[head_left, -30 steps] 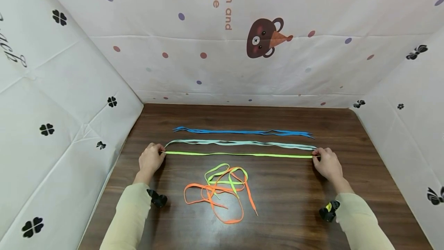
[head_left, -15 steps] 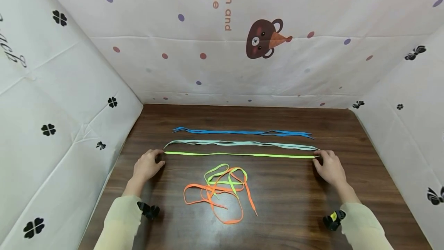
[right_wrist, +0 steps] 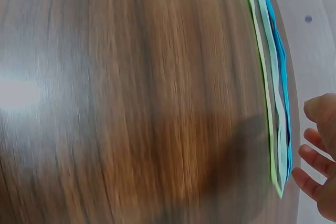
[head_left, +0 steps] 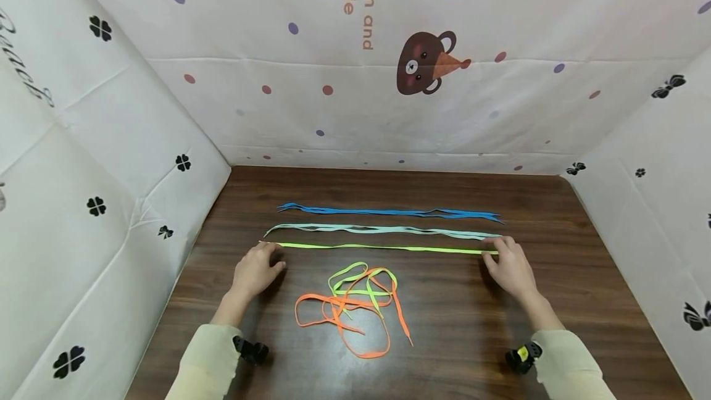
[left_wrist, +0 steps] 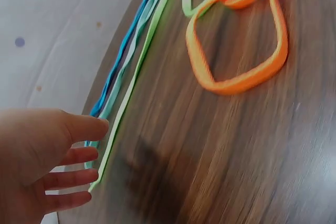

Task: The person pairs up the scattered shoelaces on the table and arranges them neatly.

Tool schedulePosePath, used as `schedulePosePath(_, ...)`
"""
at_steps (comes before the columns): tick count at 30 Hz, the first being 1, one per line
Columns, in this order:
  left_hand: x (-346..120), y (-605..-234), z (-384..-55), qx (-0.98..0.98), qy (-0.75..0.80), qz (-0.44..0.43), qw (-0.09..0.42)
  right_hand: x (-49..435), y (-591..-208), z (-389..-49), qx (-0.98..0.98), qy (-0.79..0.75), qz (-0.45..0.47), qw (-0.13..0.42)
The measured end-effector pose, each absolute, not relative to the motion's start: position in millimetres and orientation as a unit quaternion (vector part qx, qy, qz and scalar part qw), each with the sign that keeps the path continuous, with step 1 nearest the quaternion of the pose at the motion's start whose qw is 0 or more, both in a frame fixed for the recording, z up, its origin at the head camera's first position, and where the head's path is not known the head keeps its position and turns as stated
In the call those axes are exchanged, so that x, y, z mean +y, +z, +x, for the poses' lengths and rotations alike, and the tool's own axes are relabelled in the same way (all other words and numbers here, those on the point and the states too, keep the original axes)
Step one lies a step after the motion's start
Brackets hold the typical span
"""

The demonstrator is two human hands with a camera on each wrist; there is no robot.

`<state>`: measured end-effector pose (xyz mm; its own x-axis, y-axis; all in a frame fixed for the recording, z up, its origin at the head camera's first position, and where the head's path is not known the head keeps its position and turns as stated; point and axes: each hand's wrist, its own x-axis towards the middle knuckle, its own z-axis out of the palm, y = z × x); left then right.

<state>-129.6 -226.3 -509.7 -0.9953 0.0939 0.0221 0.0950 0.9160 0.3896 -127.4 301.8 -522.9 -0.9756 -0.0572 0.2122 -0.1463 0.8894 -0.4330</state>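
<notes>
A lime-green shoelace [head_left: 383, 247] lies stretched straight across the table. Behind it run pale teal laces [head_left: 355, 227], and behind those blue laces [head_left: 355, 210]. My left hand [head_left: 257, 269] hovers at the lime lace's left end, thumb apart from loosely bent fingers; the left wrist view shows these fingers [left_wrist: 73, 177] holding nothing. At the other end is my right hand [head_left: 510, 267]. Its fingers [right_wrist: 317, 158] are loosely bent beside the lace ends, and no lace shows between them. Whether its fingertips touch a lace I cannot tell.
Nearer the front, an orange shoelace [head_left: 366, 355] lies loosely tangled with another lime-green lace [head_left: 363, 292]. White printed cloth walls [head_left: 311, 110] stand at the back and both sides of the brown wooden table [head_left: 444, 338].
My left hand has parted its thumb and fingers from the lime lace's end, moved left, then back right. My right hand has shifted slightly left along the lace. The laces lie much as before.
</notes>
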Motion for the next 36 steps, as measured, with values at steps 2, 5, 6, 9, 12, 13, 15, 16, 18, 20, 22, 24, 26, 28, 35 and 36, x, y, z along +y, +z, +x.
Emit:
schedulePosePath(2,-218.5,-510.2,-129.3,-0.979,-0.198,-0.052,0.001,293.3,-522.8,-128.6,-0.965,0.228,0.065,0.108)
schedulePosePath(5,-206.1,-511.5,-129.3,-0.978,-0.199,-0.057,0.0,280.8,-522.5,-130.7,-0.963,0.228,0.08,0.121)
schedulePosePath(6,-202.0,-512.1,-129.1,-0.978,-0.198,-0.059,0.0,276.4,-522.5,-131.3,-0.962,0.228,0.083,0.124)
schedulePosePath(9,-189.4,-513.6,-127.9,-0.978,-0.2,-0.064,0.001,264.0,-522.9,-132.9,-0.96,0.235,0.09,0.125)
schedulePosePath(12,-177.9,-516.3,-125.7,-0.977,-0.201,-0.075,-0.001,251.7,-523.9,-133.1,-0.958,0.243,0.096,0.119)
schedulePosePath(13,-174.3,-517.4,-124.8,-0.976,-0.203,-0.08,-0.003,247.7,-524.3,-133.0,-0.957,0.247,0.099,0.116)
schedulePosePath(15,-168.0,-519.8,-122.9,-0.974,-0.207,-0.089,-0.008,239.6,-524.9,-132.0,-0.957,0.249,0.105,0.108)
schedulePosePath(16,-165.0,-521.0,-121.9,-0.973,-0.209,-0.094,-0.01,235.7,-525.4,-131.6,-0.956,0.251,0.108,0.103)
schedulePosePath(18,-159.8,-523.0,-120.1,-0.972,-0.212,-0.102,-0.013,228.1,-526.6,-130.4,-0.956,0.253,0.116,0.093)
schedulePosePath(20,-155.2,-524.8,-118.7,-0.971,-0.212,-0.109,-0.014,221.0,-528.0,-128.9,-0.956,0.252,0.124,0.087)
schedulePosePath(22,-150.9,-526.2,-117.6,-0.97,-0.211,-0.117,-0.01,214.7,-530.2,-127.5,-0.955,0.252,0.132,0.083)
schedulePosePath(24,-147.2,-527.5,-116.6,-0.97,-0.208,-0.124,-0.006,208.2,-532.5,-126.3,-0.953,0.252,0.143,0.082)
schedulePosePath(26,-143.7,-528.3,-115.9,-0.97,-0.204,-0.131,-0.003,201.7,-534.3,-125.5,-0.952,0.254,0.151,0.082)
schedulePosePath(28,-140.9,-529.1,-115.1,-0.97,-0.2,-0.137,0.001,194.7,-535.9,-125.1,-0.951,0.251,0.16,0.08)
schedulePosePath(35,-134.8,-532.5,-113.2,-0.971,-0.192,-0.14,0.018,168.6,-538.7,-123.6,-0.95,0.243,0.184,0.069)
schedulePosePath(36,-134.5,-533.1,-113.3,-0.972,-0.191,-0.138,0.022,164.9,-538.6,-123.3,-0.949,0.245,0.186,0.066)
